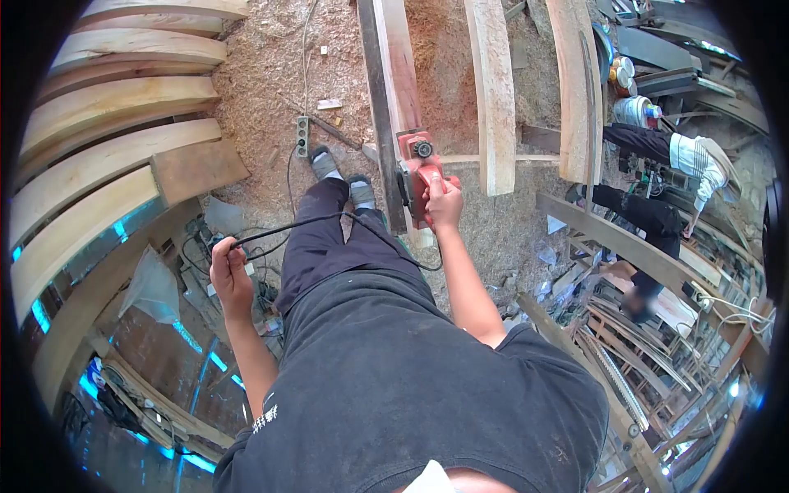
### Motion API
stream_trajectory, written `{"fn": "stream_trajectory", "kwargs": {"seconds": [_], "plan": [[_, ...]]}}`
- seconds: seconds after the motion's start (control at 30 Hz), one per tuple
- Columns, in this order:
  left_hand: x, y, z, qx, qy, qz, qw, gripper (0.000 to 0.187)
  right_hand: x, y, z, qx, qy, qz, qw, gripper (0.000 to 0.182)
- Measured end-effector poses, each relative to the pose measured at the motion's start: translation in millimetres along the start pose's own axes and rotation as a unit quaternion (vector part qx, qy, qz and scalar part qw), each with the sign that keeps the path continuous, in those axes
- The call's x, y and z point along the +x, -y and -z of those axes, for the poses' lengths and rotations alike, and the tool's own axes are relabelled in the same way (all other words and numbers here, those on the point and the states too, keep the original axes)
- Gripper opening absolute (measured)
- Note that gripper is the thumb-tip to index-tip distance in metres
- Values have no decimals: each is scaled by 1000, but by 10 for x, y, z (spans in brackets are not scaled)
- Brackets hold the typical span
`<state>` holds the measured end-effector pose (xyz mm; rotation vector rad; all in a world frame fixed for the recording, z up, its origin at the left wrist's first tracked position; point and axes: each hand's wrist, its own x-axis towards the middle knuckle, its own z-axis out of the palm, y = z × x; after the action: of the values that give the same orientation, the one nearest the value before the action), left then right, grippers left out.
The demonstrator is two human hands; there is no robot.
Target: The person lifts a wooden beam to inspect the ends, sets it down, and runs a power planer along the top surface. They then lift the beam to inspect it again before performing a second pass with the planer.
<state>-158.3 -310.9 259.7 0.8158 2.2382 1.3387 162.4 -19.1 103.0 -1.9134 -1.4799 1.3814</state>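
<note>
My right hand (444, 200) is wrapped round the handle of a red electric planer (417, 152). The planer rests on the near part of a long wooden beam (398, 62), which runs away from me. Out to the left, my left hand (232, 275) is closed on the black power cord (304, 220). That cord crosses in front of my legs and loops round toward the planer. The planer's underside is hidden against the wood.
More timbers, one a long plank (493, 90), lie to the right. Curved beams (123, 94) are stacked at left. A power strip (302, 135) lies on the shavings-covered ground near my feet. Another person (657, 209) is at far right, beside scrap wood (625, 345).
</note>
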Motion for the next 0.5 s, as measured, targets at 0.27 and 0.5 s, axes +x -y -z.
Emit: {"fn": "stream_trajectory", "kwargs": {"seconds": [0.27,0.5], "plan": [[1064,45,159,-30,41,-39,998,14,435,459,-328,12,-1,-2,1000,47],[1701,36,293,-36,69,-52,996,14,747,865,-575,47,-17,-31,998,48]]}}
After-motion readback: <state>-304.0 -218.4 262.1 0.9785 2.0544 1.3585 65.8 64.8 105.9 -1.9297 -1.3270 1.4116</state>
